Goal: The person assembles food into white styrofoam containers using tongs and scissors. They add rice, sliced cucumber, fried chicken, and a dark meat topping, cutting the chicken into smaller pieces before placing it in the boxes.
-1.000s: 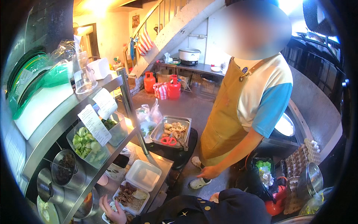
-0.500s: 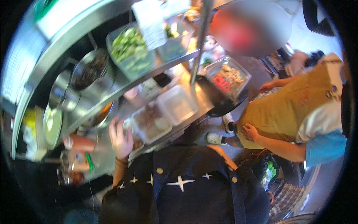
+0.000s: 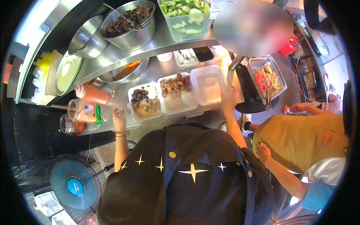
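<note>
My left hand [image 3: 120, 120] is raised over the counter's near edge, fingers apart and holding nothing. Beside it stands a plastic container [image 3: 145, 105] of dark bits and brown chopped food. A second container [image 3: 178, 93] of brown pieces sits right of that one, then an empty translucent container [image 3: 208, 86]. My right hand [image 3: 229, 100] is at that empty container's right edge, fingers loosely extended; glare blurs them, and I cannot tell whether they touch it.
The shelf [image 3: 123, 58] above carries metal pots [image 3: 129, 35] and a tub of sliced green vegetables [image 3: 189, 22]. At left are a squeeze bottle [image 3: 93, 94], jars [image 3: 80, 110] and a green peeler [image 3: 98, 115]. A co-worker's apron [image 3: 300, 140] and a fan [image 3: 75, 183] flank me.
My view has shifted, bringing the containers and fan into sharper sight. My left hand has come away from the containers, toward the left. My right hand has come into view by the empty container.
</note>
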Motion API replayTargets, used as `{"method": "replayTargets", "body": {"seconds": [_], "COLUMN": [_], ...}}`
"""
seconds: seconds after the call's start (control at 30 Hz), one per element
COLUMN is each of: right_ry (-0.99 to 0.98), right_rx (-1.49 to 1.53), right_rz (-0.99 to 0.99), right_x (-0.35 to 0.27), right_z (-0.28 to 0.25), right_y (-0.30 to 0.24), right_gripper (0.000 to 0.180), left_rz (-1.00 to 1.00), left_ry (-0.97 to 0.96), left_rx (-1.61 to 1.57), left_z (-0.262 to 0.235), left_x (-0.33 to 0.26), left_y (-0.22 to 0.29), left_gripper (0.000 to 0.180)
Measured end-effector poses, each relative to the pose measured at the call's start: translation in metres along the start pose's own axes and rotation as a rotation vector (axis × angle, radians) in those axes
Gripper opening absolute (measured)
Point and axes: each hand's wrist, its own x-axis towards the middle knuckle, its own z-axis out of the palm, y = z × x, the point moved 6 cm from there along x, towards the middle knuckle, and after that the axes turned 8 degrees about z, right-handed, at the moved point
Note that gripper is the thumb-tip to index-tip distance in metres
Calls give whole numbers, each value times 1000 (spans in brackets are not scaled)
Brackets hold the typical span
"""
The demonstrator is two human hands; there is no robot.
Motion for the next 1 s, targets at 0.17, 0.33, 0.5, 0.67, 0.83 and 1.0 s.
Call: {"method": "replayTargets", "body": {"seconds": [0.17, 0.33, 0.5, 0.67, 0.83, 1.0], "right_ry": [-305, -425, -343, -303, -300, -65], "right_rx": [288, 324, 386, 302, 339, 435], "right_rz": [-13, 151, 16, -76, -2, -214], "right_x": [27, 21, 20, 18, 13, 31], "right_z": [30, 23, 18, 10, -8, -100], "right_y": [36, 46, 58, 42, 23, -82], "right_gripper": [61, 44, 40, 41, 41, 37], "left_rz": [-343, -451, -460, -449, -342, 215], "left_ry": [-257, -263, -258, -230, -243, 10], "left_rx": [-775, -956, -872, -786, -706, 61], "left_z": [33, 38, 40, 36, 37, -5], "left_x": [-27, -28, -27, -28, -23, -20], "left_y": [7, 10, 18, 23, 16, 86], "left_gripper": [64, 70, 71, 68, 60, 47]}}
